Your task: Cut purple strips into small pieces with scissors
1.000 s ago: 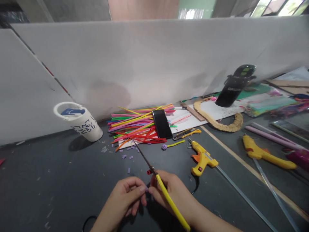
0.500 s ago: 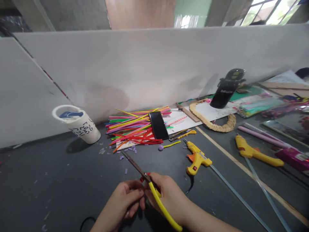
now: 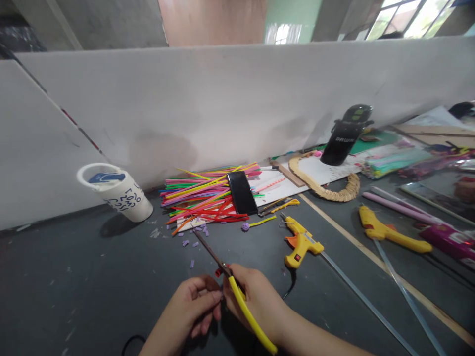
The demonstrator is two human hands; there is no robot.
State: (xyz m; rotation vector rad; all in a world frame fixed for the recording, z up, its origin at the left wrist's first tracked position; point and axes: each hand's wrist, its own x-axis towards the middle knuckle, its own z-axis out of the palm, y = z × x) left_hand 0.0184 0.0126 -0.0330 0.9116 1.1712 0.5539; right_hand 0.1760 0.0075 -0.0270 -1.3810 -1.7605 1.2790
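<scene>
My right hand (image 3: 258, 301) holds a pair of scissors (image 3: 213, 252) with yellow handles, its dark blades pointing away and to the left. A small red piece (image 3: 218, 272) shows beside the scissors' pivot, partly hidden by the blades and fingers. My left hand (image 3: 198, 304) is closed in a pinch close to my right fingertips; what sits between its finger and thumb is too small to make out. Beyond the blade tips, small purple snippets (image 3: 192, 264) lie scattered on the dark table. A purple ball on a yellow-green stem (image 3: 261, 222) rests farther off.
Colourful craft stems (image 3: 196, 190) lie in a pile under a black phone (image 3: 242, 193). To the right are two yellow glue guns (image 3: 302, 242) with long glue sticks. A white tumbler (image 3: 129, 198) stands left, a black bottle (image 3: 343, 141) at the back right, near a white partition (image 3: 208, 99).
The scissors' blades have swung slightly to the right, and less of the red piece shows. Both hands keep nearly the same place; the whole view has shifted a little.
</scene>
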